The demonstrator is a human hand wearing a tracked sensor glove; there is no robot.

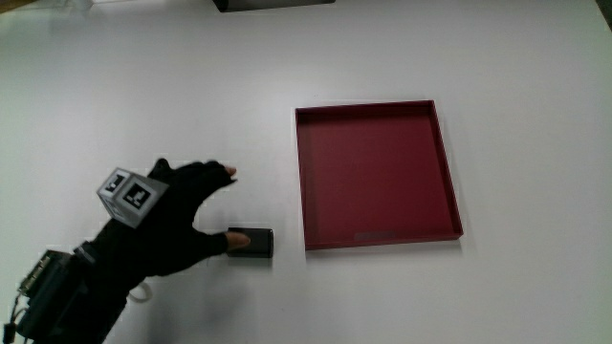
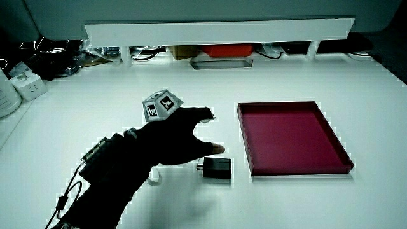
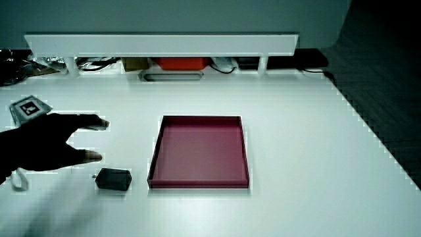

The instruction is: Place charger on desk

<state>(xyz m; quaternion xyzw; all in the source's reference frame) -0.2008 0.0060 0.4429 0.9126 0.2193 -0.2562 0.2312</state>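
Note:
A small black charger (image 1: 252,244) lies flat on the white desk, beside the near corner of the dark red tray (image 1: 449,182); both side views show the charger (image 2: 215,169) (image 3: 114,179) too. The gloved hand (image 1: 177,220) rests just beside the charger, away from the tray, with fingers spread and nothing held. Its thumb tip almost touches the charger's end. The patterned cube (image 1: 131,195) sits on the hand's back. In both side views the hand (image 2: 172,141) (image 3: 46,146) stays low over the desk.
The red tray (image 2: 343,156) (image 3: 197,182) holds nothing. A low white partition (image 2: 216,30) (image 3: 164,43) runs along the table's edge farthest from the person, with cables and an orange object under it. A white power adapter (image 2: 25,86) sits near a table corner.

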